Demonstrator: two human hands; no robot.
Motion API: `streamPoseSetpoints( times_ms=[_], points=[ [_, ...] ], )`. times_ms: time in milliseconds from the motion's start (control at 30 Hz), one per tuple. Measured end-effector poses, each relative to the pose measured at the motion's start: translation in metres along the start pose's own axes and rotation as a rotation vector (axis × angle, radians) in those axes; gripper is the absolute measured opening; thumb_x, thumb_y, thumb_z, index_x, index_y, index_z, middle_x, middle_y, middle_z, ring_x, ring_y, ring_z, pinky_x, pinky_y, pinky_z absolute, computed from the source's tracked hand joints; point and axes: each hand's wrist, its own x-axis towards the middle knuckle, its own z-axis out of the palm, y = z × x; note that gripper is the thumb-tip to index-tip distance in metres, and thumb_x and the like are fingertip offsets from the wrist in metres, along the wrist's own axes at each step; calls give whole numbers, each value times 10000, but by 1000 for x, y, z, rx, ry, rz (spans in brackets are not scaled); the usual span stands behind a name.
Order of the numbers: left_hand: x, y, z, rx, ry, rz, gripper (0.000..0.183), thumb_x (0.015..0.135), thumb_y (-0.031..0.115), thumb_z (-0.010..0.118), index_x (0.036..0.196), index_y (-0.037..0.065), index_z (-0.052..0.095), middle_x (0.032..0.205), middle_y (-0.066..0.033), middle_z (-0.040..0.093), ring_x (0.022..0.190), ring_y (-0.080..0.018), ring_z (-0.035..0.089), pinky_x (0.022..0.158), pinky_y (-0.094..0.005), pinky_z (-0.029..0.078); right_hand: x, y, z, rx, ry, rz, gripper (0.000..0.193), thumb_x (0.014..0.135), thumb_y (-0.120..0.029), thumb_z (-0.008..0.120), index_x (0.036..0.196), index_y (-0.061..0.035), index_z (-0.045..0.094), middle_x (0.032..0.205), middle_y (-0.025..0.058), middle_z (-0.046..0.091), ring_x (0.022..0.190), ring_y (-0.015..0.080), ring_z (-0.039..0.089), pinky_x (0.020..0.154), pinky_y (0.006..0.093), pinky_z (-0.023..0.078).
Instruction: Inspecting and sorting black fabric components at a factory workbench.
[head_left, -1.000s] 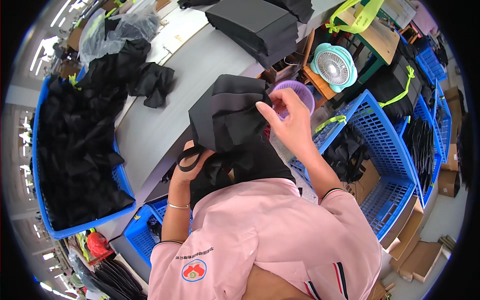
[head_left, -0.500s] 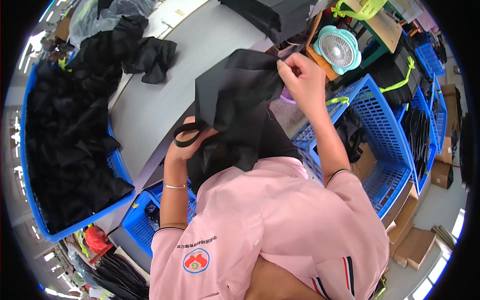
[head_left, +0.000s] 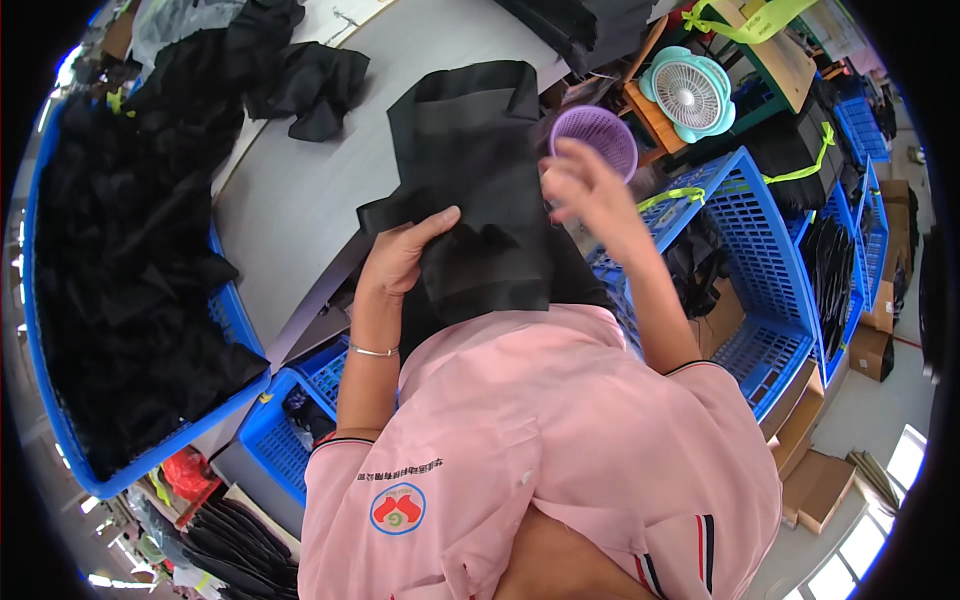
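A black fabric piece (head_left: pixel 470 150) lies spread out in front of me, its upper part over the grey table and its lower end near my waist. At its left edge my left hand (head_left: pixel 402 250) grips it, thumb on top and the other fingers underneath. A flat black strap (head_left: pixel 385 212) sticks out to the left just above that hand. My right hand (head_left: pixel 590 190) is at the fabric's right edge, smeared by motion. Its fingers look bent, but whether they touch the cloth I cannot make out.
A blue crate (head_left: pixel 85 470) heaped with black cloth stands left of the grey table (head_left: pixel 290 190). Crumpled black cloth (head_left: pixel 310 90) lies on the tabletop. To the right are a purple basket (head_left: pixel 600 135), a teal fan (head_left: pixel 690 95) and a large blue crate (head_left: pixel 770 250).
The fabric has gone from folded and bunched to spread flat. My right hand has let go of its upper corner and moved down. The left thumb now lies on top of the cloth.
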Motion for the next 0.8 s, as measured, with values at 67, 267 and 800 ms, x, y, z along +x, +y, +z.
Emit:
streamPoseSetpoints(
  times_ms=[67, 267, 800],
  points=[
    [4, -7, 4, 5, -61, -23, 337, 895, 103, 749, 1202, -7, 662, 1123, -82, 713, 1006, -181, 691, 892, -320, 551, -6, 23, 6, 194, -152, -5, 471, 961, -174, 669, 1354, 44, 527, 1230, 95, 658, 1047, 127, 636, 884, 268, 519],
    [9, -45, 35, -32, -271, -73, 412, 992, 149, 607, 1371, 19, 513, 1269, -60, 632, 998, -186, 680, 792, -333, 582, -3, 69, -5, 451, 195, -163, 370, 984, -62, 595, 1340, 28, 554, 1220, 56, 661, 1074, 109, 624, 957, 269, 490],
    [14, -93, 63, 419, -237, -111, 548, 986, 135, 614, 1476, -21, 422, 1425, -192, 534, 1237, -246, 590, 982, -364, 515, -162, 251, -234, 320, 1201, 25, 244, 938, -6, 604, 1179, -4, 637, 1034, 49, 701, 909, 134, 632, 836, 276, 503]
  ],
)
